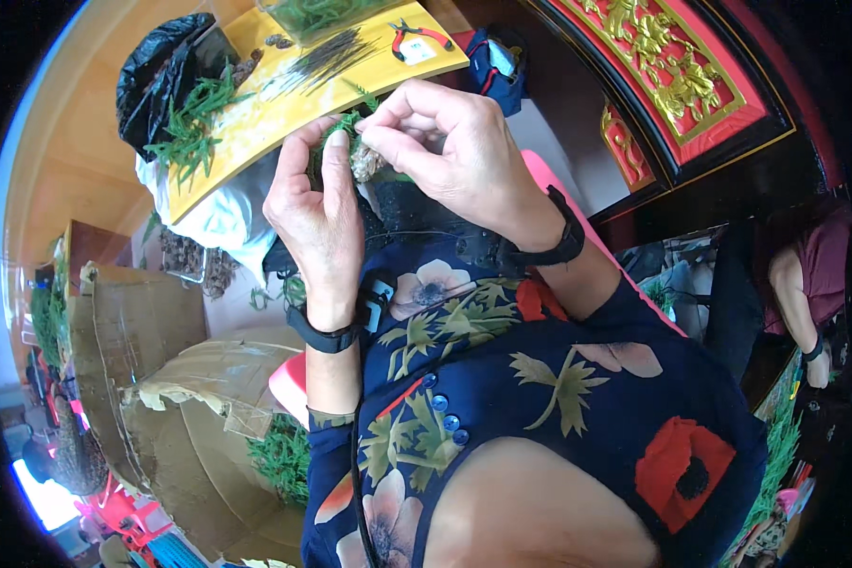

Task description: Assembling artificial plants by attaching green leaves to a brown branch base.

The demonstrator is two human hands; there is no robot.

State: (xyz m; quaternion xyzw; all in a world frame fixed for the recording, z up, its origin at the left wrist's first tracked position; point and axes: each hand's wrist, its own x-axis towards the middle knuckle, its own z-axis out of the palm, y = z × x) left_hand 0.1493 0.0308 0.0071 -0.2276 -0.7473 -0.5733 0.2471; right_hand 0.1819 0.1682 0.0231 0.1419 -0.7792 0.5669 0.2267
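Just beyond the front edge of the yellow table, both my hands work together over a green artificial sprig (346, 126). My left hand (317, 204) is closed, with thumb and fingers pinching the sprig. From the other side, my right hand (456, 151) makes a pinch close by the sprig; what lies between its fingertips is too small to make out. A pale brown, cone-like piece (365, 163) hangs under the fingers, against the sprig. Dark thin stems or wires (327, 59) lie in a loose bundle on the table, near red-handled pliers (418, 42).
On the yellow table (246, 114), more green sprigs (199, 123) lie by a black plastic bag (161, 80), and a clear tub of greenery (322, 14) stands behind. An open cardboard box (199, 398) is at my left. Another person's arm (795, 293) shows at right.
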